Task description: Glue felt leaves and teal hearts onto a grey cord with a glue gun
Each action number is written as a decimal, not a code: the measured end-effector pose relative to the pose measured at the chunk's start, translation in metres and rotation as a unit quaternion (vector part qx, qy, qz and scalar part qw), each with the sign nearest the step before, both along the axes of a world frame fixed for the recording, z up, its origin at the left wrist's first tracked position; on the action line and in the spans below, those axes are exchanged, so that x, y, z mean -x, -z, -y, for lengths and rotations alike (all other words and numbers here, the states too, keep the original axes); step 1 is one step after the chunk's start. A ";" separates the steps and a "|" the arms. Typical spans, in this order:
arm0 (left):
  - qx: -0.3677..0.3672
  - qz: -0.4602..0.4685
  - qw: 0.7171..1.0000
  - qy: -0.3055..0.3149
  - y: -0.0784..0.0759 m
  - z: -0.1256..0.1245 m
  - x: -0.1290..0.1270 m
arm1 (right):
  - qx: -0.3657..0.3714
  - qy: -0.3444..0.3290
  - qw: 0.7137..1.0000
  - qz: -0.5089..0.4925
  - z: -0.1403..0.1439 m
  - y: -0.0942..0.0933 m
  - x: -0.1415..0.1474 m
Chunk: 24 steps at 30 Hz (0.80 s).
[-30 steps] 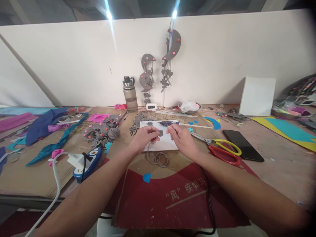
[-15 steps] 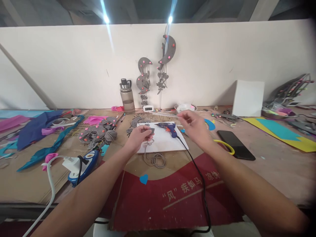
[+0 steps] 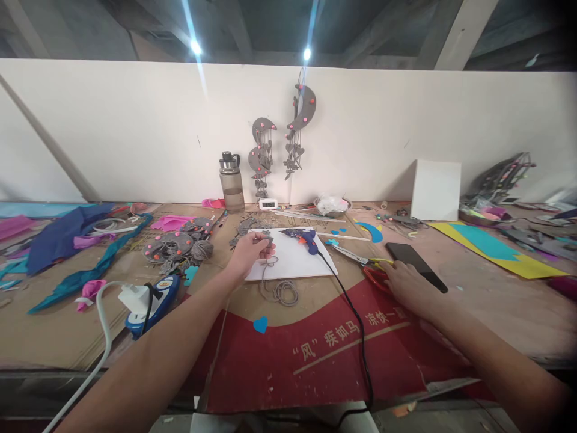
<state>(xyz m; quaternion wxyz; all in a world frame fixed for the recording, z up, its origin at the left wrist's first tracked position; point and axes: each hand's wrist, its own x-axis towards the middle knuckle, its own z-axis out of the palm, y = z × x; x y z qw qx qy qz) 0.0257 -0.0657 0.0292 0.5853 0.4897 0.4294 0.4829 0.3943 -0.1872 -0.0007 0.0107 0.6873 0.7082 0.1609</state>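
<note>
The left hand [image 3: 247, 254] is hovering over the near left edge of the white board [image 3: 295, 263], its fingers [image 3: 260, 239] pinching a small grey felt piece [image 3: 269, 240] from which a grey string [image 3: 278, 288] is hanging down and coiling into loops on the surface [image 3: 496, 307] just in front of the board. The right hand [image 3: 404, 284] is lying palm down on the handles of the scissors [image 3: 369, 266], its fingers spread loosely over the red and yellow loops; whether they are actually gripping the handles cannot be told from here. The scissors' blades are pointing away to the left, towards the board. Just beyond the right hand a black phone [image 3: 415, 265] is lying flat. A blue glue gun [image 3: 304, 238] is resting on the far part of the white board, its black cable [image 3: 354, 319] trailing back across the red printed cardboard [image 3: 315, 355] towards the near edge. A small blue heart [image 3: 260, 325] is lying on the cardboard near the left forearm. To the left, a heap of grey felt shapes [image 3: 180, 246] with pink dots is sitting beside a blue power strip [image 3: 151, 300] with a white plug. A water bottle [image 3: 231, 183] is standing against the white wall, next to two hanging grey moon mobiles [image 3: 282, 141]
</note>
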 end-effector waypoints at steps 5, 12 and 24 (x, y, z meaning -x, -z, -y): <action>-0.009 0.002 1.000 0.004 0.008 -0.005 0.001 | 0.049 -0.048 0.996 -0.049 -0.004 -0.016 -0.005; 0.004 0.018 1.000 0.011 0.010 -0.007 0.003 | 0.062 0.042 0.997 -0.014 0.010 -0.049 -0.011; 0.008 0.059 0.998 0.003 0.004 -0.007 0.006 | -0.082 -0.168 0.949 -0.255 -0.030 -0.056 0.106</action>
